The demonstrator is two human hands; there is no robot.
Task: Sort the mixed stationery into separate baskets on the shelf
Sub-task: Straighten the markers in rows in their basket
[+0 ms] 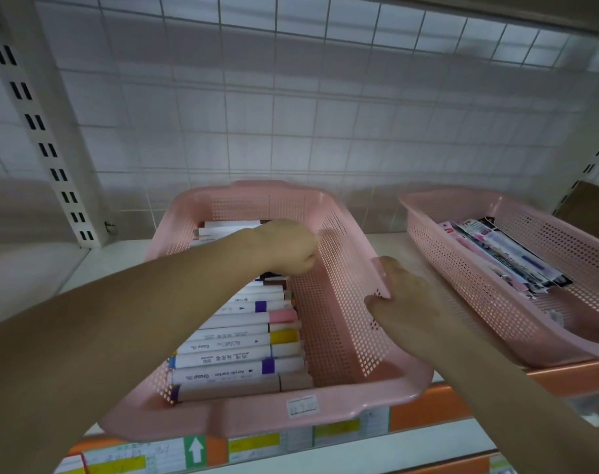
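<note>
The right hand (pixel 407 295) pinched the right rim of the middle basket (pixel 223 417), thumb inside. A firm hold there would steady it. The left hand (pixel 288 248) reached down to the markers (pixel 243 350) rowed along its left side, fingers curled under; whether they held one, I could not tell. The right basket (pixel 479 289) held packaged pens (pixel 506 258).

My left hand (pixel 288 248) is stretched forward, wrist bent, fingers curled down; what they grip is hidden. My right hand (pixel 406 299), just beside it and nearer me, pinches the basket (pixel 339 319) wall.
</note>
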